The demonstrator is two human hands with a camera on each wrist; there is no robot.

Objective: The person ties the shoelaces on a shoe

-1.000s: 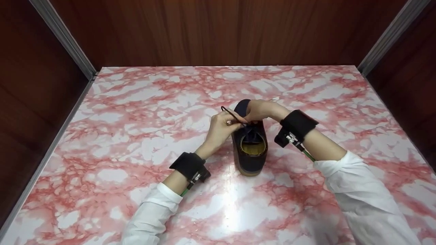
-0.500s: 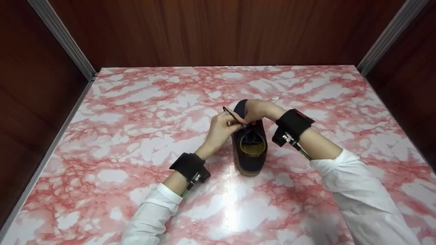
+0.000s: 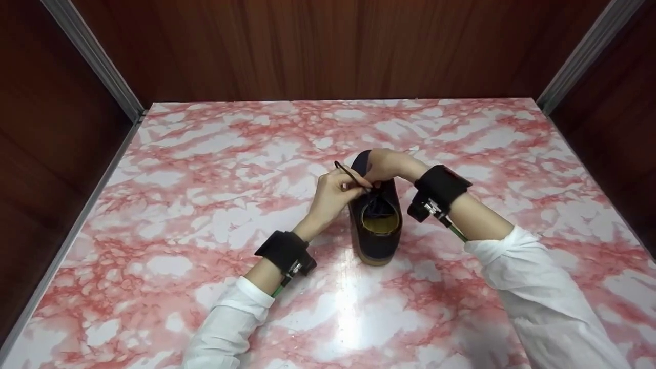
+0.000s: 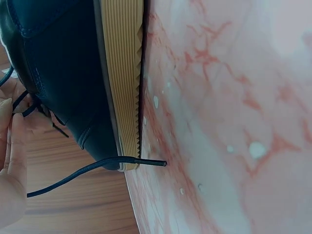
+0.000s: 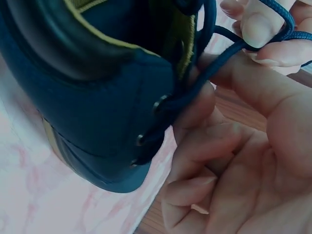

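A dark blue lace-up shoe [image 3: 378,249] with a yellow lining stands on the table, its toe pointing away from me. Between thumb and index finger my left hand [image 3: 330,193] pinches a dark shoelace [image 3: 347,173], part of which arcs over that hand. In the left wrist view, a loose lace end [image 4: 87,169] hangs past the ribbed tan sole [image 4: 123,78]. My right hand [image 3: 390,164] bends over the front of the shoe. The right wrist view shows its thumb and fingers curled at the lace [image 5: 217,70] beside the metal eyelets; their exact contact is partly hidden.
The table [image 3: 205,215] has a red and white marbled top. Dark wood panels [image 3: 328,48] stand at the back and both sides, with metal strips [image 3: 97,61] at the corners. Black straps with small cameras [image 3: 283,251] wrap both wrists.
My right hand has shifted slightly left, closer to the left fingertips at the laces. The left hand keeps its pinch almost in place. The shoe has not moved.
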